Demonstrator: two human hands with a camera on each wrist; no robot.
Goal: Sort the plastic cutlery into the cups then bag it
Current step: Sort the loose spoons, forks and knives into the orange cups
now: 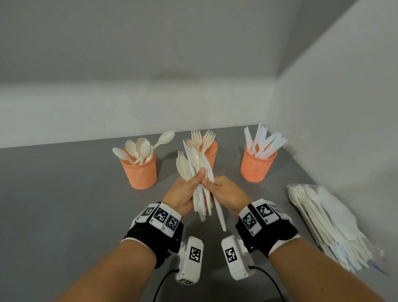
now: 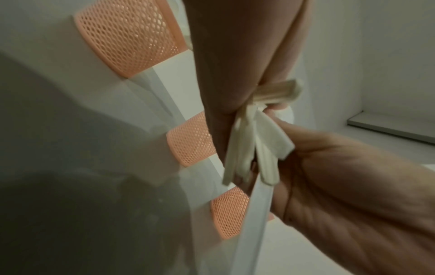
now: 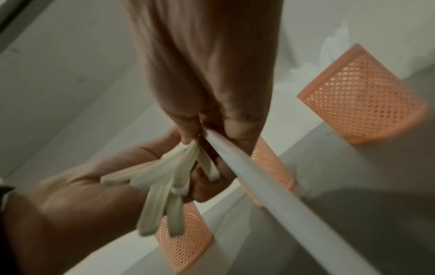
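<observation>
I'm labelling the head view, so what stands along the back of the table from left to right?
Cup of spoons → cup of forks → cup of knives. The bundle held in front partly covers the fork cup.

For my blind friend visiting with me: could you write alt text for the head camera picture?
Two hands, left hand and right hand, hold a mixed cutlery bundle above a grey table, before three orange cups; a bag of cutlery lies right.

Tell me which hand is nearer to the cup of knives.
Right. The right hand is at the table's middle, down-left of the cup of knives, pinching a white knife. The left hand sits farther left, gripping the mixed bundle.
</observation>
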